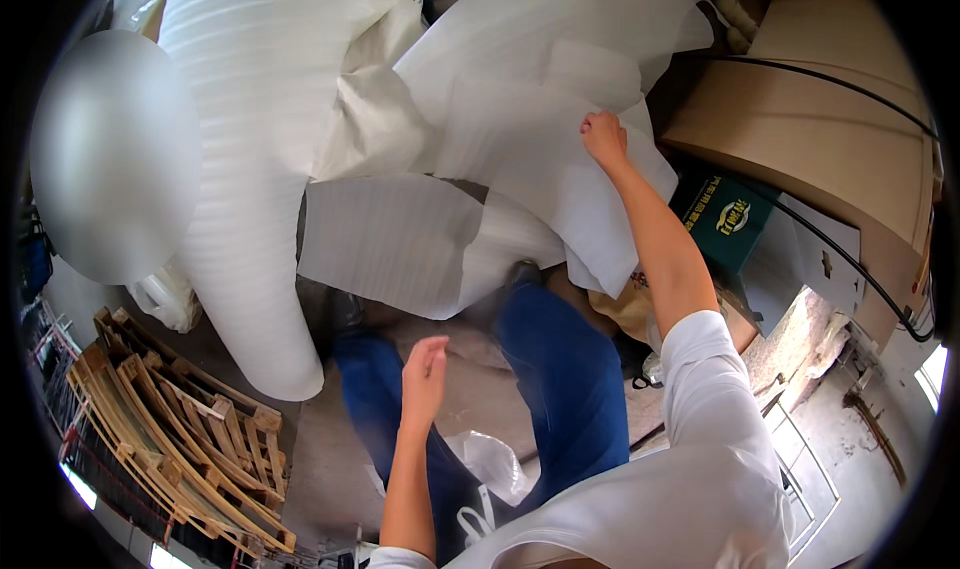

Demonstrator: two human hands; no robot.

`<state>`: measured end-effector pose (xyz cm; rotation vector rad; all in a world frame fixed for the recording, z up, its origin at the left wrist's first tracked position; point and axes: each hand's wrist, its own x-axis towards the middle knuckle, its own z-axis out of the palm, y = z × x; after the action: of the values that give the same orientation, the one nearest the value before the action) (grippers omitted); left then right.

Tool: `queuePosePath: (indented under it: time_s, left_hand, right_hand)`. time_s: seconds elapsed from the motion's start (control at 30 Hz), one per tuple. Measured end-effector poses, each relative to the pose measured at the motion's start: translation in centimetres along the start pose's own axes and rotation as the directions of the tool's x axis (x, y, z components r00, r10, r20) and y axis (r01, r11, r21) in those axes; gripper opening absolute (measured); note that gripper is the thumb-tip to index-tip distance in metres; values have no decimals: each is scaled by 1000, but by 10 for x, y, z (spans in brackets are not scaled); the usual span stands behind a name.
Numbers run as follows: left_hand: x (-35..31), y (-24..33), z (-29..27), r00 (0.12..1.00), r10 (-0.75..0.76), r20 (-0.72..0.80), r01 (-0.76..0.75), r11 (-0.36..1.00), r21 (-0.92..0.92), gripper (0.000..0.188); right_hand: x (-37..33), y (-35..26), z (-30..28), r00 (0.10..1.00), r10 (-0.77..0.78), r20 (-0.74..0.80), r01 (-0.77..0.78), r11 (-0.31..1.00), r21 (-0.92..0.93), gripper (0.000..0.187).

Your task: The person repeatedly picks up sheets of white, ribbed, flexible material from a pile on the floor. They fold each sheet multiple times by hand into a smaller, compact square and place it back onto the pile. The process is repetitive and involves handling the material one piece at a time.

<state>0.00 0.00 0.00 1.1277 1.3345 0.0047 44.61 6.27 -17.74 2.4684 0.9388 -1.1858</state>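
White foam sheets [520, 129] lie loosely overlapped in front of me. My right hand [603, 141] is over their right part with its fingers curled closed; whatever they hold, if anything, is hidden. Lower down, my left hand [425, 377] hangs in front of my legs, fingers loosely stretched and nothing in them. A flat rectangular foam piece [390, 239] rests near my feet, between the loose sheets and a big roll of white foam [255, 169]. Crumpled cream-coloured wrapping [375, 119] sits beside the roll.
Wooden pallets [190, 429] are piled at the lower left. Large brown cardboard [800, 119] stands at the right, with a dark green box [725, 214] below it and a black cable [830, 234] across. Clear plastic [490, 464] lies on the floor between my legs.
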Motion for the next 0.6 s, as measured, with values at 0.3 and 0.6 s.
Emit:
queuePosePath:
  time_s: [0.3,0.6]
  left_hand:
    - [-3,53,-15,988,86,-128,-88,996,-14,17]
    - [45,218,51,823,541,175,-485,506,713,60]
  right_hand:
    - [32,41,30,745,-198,-637,158,980,-119,40]
    - [-121,22,-61,680,-711,-180,732,644,222,27]
